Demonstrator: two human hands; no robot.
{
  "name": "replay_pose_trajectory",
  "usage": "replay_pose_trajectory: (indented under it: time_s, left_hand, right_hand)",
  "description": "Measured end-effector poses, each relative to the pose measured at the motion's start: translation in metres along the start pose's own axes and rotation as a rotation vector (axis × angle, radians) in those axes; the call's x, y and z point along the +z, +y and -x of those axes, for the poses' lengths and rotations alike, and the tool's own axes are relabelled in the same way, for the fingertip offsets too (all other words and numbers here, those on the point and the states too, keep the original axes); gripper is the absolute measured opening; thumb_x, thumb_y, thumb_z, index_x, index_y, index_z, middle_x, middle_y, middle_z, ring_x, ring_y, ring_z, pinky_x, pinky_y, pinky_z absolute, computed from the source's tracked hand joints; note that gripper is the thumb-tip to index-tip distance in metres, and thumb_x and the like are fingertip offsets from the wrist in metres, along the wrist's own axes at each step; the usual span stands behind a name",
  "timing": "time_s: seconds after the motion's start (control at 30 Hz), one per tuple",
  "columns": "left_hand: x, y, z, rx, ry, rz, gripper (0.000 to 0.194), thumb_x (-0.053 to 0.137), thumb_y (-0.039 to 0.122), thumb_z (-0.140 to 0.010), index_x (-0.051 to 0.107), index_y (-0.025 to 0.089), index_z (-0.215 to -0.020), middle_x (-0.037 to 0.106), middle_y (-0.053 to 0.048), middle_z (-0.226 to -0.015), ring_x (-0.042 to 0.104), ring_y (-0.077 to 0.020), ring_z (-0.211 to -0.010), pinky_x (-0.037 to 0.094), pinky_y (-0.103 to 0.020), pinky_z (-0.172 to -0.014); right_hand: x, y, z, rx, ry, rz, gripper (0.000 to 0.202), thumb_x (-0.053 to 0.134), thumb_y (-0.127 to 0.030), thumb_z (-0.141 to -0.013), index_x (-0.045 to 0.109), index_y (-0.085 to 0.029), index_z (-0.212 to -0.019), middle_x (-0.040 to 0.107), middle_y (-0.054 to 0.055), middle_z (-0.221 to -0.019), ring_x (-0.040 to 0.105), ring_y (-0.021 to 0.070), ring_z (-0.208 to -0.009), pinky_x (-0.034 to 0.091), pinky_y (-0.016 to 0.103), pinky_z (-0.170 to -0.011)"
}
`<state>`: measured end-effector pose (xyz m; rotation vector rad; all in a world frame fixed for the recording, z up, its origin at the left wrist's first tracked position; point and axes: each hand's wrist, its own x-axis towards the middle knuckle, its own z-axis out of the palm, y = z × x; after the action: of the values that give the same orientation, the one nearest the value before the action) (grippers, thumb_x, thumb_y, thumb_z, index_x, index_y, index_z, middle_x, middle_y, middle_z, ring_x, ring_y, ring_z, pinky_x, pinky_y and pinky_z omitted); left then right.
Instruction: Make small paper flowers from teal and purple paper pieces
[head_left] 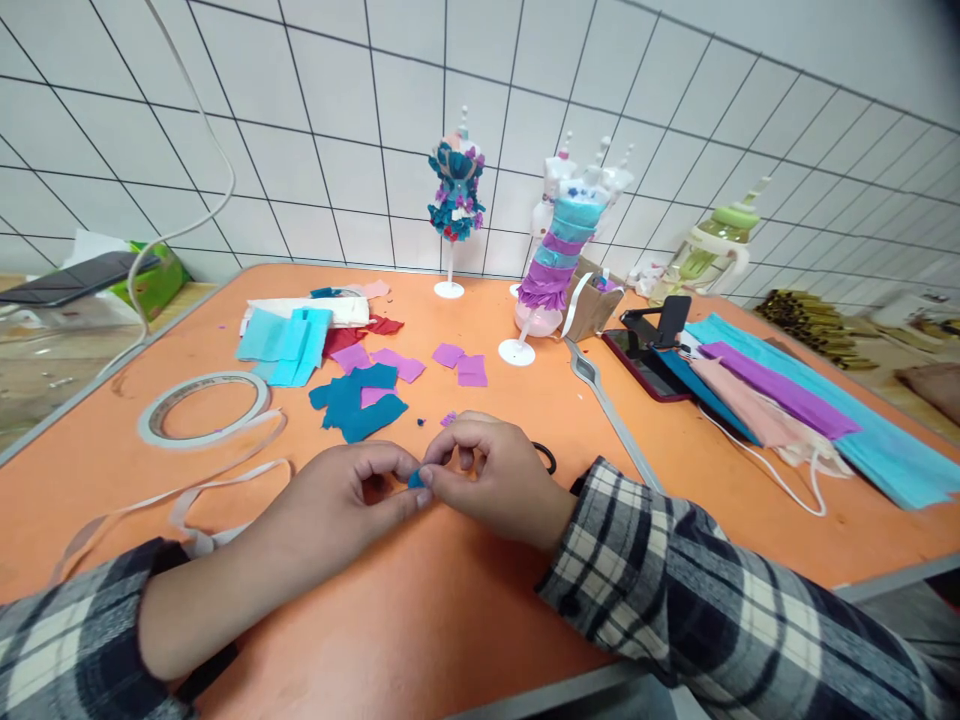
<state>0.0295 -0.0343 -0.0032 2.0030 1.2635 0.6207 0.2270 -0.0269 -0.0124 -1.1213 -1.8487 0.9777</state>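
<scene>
Between my fingertips is a small piece of teal crepe paper [415, 480], mostly covered by them. My left hand [352, 490] pinches it from the left, and my right hand [491, 475] pinches it from the right. Just beyond my hands lie teal paper pieces [356, 405] and purple paper squares [472, 371]. A tiny crumpled purple bit [448, 419] rests close to my right fingers, with a smaller dark bit [421, 422] beside it. Part of a black ring-shaped item [547, 457] shows behind my right hand.
A tape roll [150, 410] and loose ribbon [187, 490] lie left, below folded light-blue paper [285, 345]. Behind stand a small teal-dressed mannequin [456, 190] and a tilted blue-and-purple one [559, 250]. Rightward are a phone [645, 370], paper strips [780, 390] and a bottle [709, 250].
</scene>
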Motion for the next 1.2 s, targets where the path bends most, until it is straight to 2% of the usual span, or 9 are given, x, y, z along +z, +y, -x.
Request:
replay_pose_trajectory:
  time_s: [0.07, 0.17, 0.3, 0.4, 0.53, 0.63, 0.8, 0.97, 1.2]
  left_hand:
    - [0.001, -0.001, 0.0, 0.043, 0.083, -0.063, 0.024, 0.069, 0.048, -0.081, 0.079, 0.027, -0.09, 0.079, -0.004, -0.089, 0.071, -0.0242, -0.081, 0.057, -0.034, -0.073]
    - [0.002, -0.003, -0.002, -0.011, 0.172, -0.017, 0.045, 0.076, 0.054, -0.074, 0.076, 0.027, -0.111, 0.08, -0.008, -0.106, 0.072, -0.0278, -0.091, 0.059, -0.04, -0.081]
    - [0.002, -0.002, -0.004, -0.035, 0.106, 0.105, 0.028, 0.067, 0.053, -0.083, 0.076, 0.026, -0.084, 0.078, -0.004, -0.087, 0.072, -0.0241, -0.081, 0.058, -0.035, -0.075]
    - [0.0, 0.001, -0.004, 0.005, 0.146, 0.078, 0.027, 0.065, 0.049, -0.085, 0.074, 0.026, -0.075, 0.076, -0.002, -0.079, 0.07, -0.022, -0.077, 0.056, -0.034, -0.076]
    - [-0.002, 0.002, -0.003, 0.017, 0.144, 0.035, 0.026, 0.065, 0.05, -0.084, 0.075, 0.027, -0.075, 0.077, -0.002, -0.081, 0.07, -0.0225, -0.078, 0.055, -0.035, -0.076]
    - [-0.003, 0.001, -0.002, 0.027, 0.141, -0.006, 0.026, 0.065, 0.05, -0.084, 0.076, 0.027, -0.078, 0.078, -0.004, -0.088, 0.071, -0.0247, -0.085, 0.056, -0.037, -0.08]
    - [-0.006, 0.003, -0.001, -0.001, 0.259, 0.053, 0.03, 0.068, 0.053, -0.084, 0.08, 0.028, -0.098, 0.075, -0.007, -0.102, 0.069, -0.027, -0.095, 0.056, -0.04, -0.086]
    - [-0.01, 0.005, -0.001, 0.047, 0.312, 0.053, 0.024, 0.069, 0.047, -0.085, 0.077, 0.027, -0.076, 0.074, -0.003, -0.087, 0.067, -0.0243, -0.087, 0.053, -0.038, -0.088]
    - [-0.009, 0.002, -0.003, 0.049, 0.284, 0.125, 0.023, 0.069, 0.046, -0.087, 0.074, 0.026, -0.076, 0.073, -0.002, -0.084, 0.066, -0.0218, -0.082, 0.055, -0.032, -0.079]
  right_hand:
    - [0.001, 0.002, -0.002, 0.055, 0.026, -0.077, 0.005, 0.073, -0.023, -0.079, 0.07, -0.02, -0.076, 0.058, -0.003, -0.072, 0.048, 0.0115, -0.065, 0.039, 0.027, -0.063]
    - [0.002, 0.005, -0.005, 0.164, 0.075, -0.29, 0.01, 0.071, -0.029, -0.082, 0.066, -0.02, -0.081, 0.061, -0.002, -0.074, 0.05, 0.0115, -0.064, 0.042, 0.026, -0.062]
    - [0.006, 0.004, -0.004, 0.198, 0.042, -0.458, 0.014, 0.072, -0.032, -0.083, 0.065, -0.02, -0.085, 0.066, 0.0, -0.08, 0.058, 0.0133, -0.072, 0.047, 0.027, -0.068]
    - [0.006, 0.002, -0.003, 0.209, 0.035, -0.469, 0.013, 0.071, -0.03, -0.083, 0.065, -0.019, -0.084, 0.064, 0.0, -0.077, 0.059, 0.0132, -0.072, 0.048, 0.027, -0.069]
    - [0.003, 0.001, -0.002, 0.213, -0.004, -0.457, 0.014, 0.072, -0.031, -0.083, 0.068, -0.02, -0.09, 0.064, -0.001, -0.08, 0.056, 0.0121, -0.07, 0.045, 0.025, -0.063]
    - [0.002, 0.003, -0.003, 0.198, -0.004, -0.393, 0.01, 0.073, -0.027, -0.08, 0.068, -0.02, -0.084, 0.062, -0.001, -0.075, 0.051, 0.0111, -0.065, 0.041, 0.024, -0.06]
    - [0.005, 0.003, -0.003, 0.178, 0.059, -0.323, 0.01, 0.073, -0.029, -0.08, 0.068, -0.02, -0.081, 0.059, -0.002, -0.069, 0.046, 0.0104, -0.06, 0.037, 0.024, -0.056]
    - [0.008, 0.003, -0.001, 0.158, 0.043, -0.328, 0.01, 0.071, -0.029, -0.08, 0.067, -0.02, -0.082, 0.061, -0.003, -0.071, 0.049, 0.0097, -0.06, 0.039, 0.023, -0.056]
    - [0.006, 0.002, 0.0, 0.194, -0.029, -0.354, 0.014, 0.072, -0.031, -0.081, 0.066, -0.02, -0.087, 0.061, -0.004, -0.073, 0.05, 0.008, -0.057, 0.039, 0.022, -0.054]
